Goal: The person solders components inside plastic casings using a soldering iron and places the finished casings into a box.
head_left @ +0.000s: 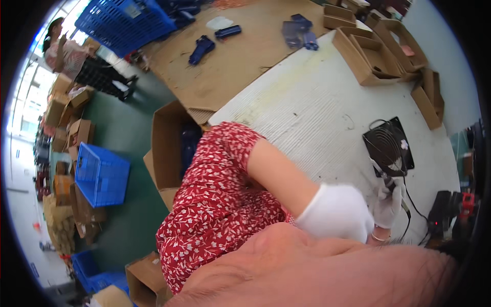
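My right hand, in a white glove with a bracelet at the wrist, closes around a dark, corded hand tool. The tool's exact kind is hard to make out. Right by its upper end lies a black square fan with a round wire guard, flat on the white table. My left hand, also white-gloved, is nearer to me, at the end of a bare forearm with a red floral sleeve. Its fingers are turned out of sight, so what it holds, if anything, is hidden.
Open cardboard boxes stand along the far right. Dark blue plastic parts lie on brown cardboard. Beside the table stand an open carton and a blue crate. Another person stands at far left. A black cord trails rightward.
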`<state>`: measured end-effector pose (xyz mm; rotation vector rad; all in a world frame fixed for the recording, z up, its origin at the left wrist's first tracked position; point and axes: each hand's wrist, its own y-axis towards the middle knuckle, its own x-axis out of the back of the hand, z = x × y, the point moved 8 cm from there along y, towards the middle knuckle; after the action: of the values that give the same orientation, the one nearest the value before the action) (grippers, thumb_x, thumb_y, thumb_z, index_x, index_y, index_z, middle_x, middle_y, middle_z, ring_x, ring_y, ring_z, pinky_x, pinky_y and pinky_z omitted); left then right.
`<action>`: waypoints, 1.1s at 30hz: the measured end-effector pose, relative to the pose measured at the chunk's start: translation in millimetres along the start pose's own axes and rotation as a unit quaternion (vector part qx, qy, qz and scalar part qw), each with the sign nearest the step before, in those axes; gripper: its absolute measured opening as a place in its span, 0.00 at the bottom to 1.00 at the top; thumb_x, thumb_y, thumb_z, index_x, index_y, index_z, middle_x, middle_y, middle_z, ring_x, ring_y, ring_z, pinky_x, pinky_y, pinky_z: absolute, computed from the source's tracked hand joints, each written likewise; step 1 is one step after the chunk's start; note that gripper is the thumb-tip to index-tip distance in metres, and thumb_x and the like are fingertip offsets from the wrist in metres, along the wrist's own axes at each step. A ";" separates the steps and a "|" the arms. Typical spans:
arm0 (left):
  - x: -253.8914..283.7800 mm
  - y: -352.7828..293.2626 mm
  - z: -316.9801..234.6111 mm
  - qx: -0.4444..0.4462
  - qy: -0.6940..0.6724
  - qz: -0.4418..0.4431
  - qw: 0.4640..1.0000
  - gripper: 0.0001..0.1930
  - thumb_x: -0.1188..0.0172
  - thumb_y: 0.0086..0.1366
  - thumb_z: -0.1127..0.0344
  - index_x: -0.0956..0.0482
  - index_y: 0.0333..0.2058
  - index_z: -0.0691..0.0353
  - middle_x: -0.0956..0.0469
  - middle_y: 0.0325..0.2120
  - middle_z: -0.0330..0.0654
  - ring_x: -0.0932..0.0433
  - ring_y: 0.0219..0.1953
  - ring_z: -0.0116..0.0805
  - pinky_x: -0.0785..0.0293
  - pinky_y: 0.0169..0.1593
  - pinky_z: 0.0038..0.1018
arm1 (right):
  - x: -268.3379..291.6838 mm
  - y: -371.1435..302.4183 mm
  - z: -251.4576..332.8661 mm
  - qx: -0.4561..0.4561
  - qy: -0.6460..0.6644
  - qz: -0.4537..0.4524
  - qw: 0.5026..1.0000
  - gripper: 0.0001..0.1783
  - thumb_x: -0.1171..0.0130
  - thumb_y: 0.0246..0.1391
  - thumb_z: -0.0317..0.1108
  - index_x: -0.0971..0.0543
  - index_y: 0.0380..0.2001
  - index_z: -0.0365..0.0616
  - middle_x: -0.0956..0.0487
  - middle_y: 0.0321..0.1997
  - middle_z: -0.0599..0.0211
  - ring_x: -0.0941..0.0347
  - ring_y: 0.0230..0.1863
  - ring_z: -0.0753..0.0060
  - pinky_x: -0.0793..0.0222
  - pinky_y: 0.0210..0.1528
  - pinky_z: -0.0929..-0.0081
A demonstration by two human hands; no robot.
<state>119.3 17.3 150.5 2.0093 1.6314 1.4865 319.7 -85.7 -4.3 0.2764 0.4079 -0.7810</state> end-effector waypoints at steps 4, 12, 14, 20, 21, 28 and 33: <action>70.3 6.6 85.1 0.214 0.221 -0.092 0.947 0.14 0.43 0.51 0.55 0.22 0.20 0.60 0.26 0.18 0.48 0.26 0.23 0.48 0.30 0.27 0.40 | -10.6 -3.5 12.0 0.036 0.014 0.012 0.999 0.11 0.52 0.60 0.33 0.30 0.43 0.40 0.26 0.37 0.64 0.36 0.28 0.82 0.40 0.29 0.86; 250.5 -51.4 229.7 0.442 0.540 -0.144 0.701 0.32 0.51 0.56 0.36 0.28 0.50 0.53 0.29 0.51 0.43 0.38 0.58 0.41 0.43 0.59 0.38 | -27.4 -20.5 33.1 0.018 -0.006 -0.020 1.000 0.06 0.54 0.57 0.28 0.29 0.35 0.37 0.25 0.31 0.64 0.32 0.27 0.80 0.35 0.27 0.85; 273.5 -69.9 255.1 0.507 0.538 -0.127 0.662 0.34 0.54 0.56 0.33 0.30 0.53 0.50 0.33 0.55 0.41 0.45 0.62 0.43 0.48 0.61 0.41 | -29.6 -25.8 38.6 0.028 -0.001 -0.029 0.999 0.06 0.54 0.56 0.28 0.29 0.35 0.37 0.25 0.31 0.64 0.32 0.26 0.80 0.35 0.26 0.85; 280.9 -82.4 273.6 0.596 0.455 -0.090 0.656 0.35 0.55 0.56 0.32 0.29 0.54 0.52 0.43 0.62 0.43 0.53 0.67 0.43 0.55 0.65 0.44 | -39.9 -37.7 53.0 0.035 0.000 -0.007 0.999 0.07 0.53 0.57 0.29 0.29 0.36 0.39 0.24 0.33 0.59 0.31 0.26 0.77 0.34 0.28 0.81; 277.9 -86.1 271.8 0.608 0.442 -0.078 0.655 0.34 0.54 0.57 0.33 0.27 0.52 0.52 0.41 0.61 0.43 0.50 0.66 0.41 0.54 0.64 0.43 | -40.2 -41.2 53.0 0.035 -0.001 -0.014 0.999 0.07 0.53 0.57 0.29 0.29 0.36 0.39 0.24 0.33 0.59 0.31 0.26 0.77 0.34 0.28 0.81; 260.9 -89.5 243.2 0.600 0.451 -0.069 0.657 0.27 0.50 0.56 0.36 0.21 0.42 0.51 0.24 0.44 0.38 0.32 0.53 0.38 0.42 0.54 0.41 | -46.0 -42.5 55.3 0.032 -0.025 -0.008 0.999 0.07 0.52 0.57 0.30 0.28 0.36 0.40 0.24 0.34 0.65 0.31 0.28 0.82 0.36 0.27 0.85; 222.7 -110.3 227.1 0.580 0.434 -0.073 0.685 0.26 0.51 0.57 0.37 0.22 0.40 0.51 0.30 0.50 0.39 0.36 0.56 0.42 0.43 0.56 0.45 | -37.2 -30.0 40.9 0.010 -0.019 -0.006 1.000 0.07 0.52 0.57 0.30 0.28 0.37 0.40 0.23 0.35 0.64 0.29 0.27 0.80 0.34 0.26 0.84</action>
<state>198.6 340.0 96.2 1.2627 3.7699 1.5665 284.4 -98.8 46.1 0.2782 0.3658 -0.8024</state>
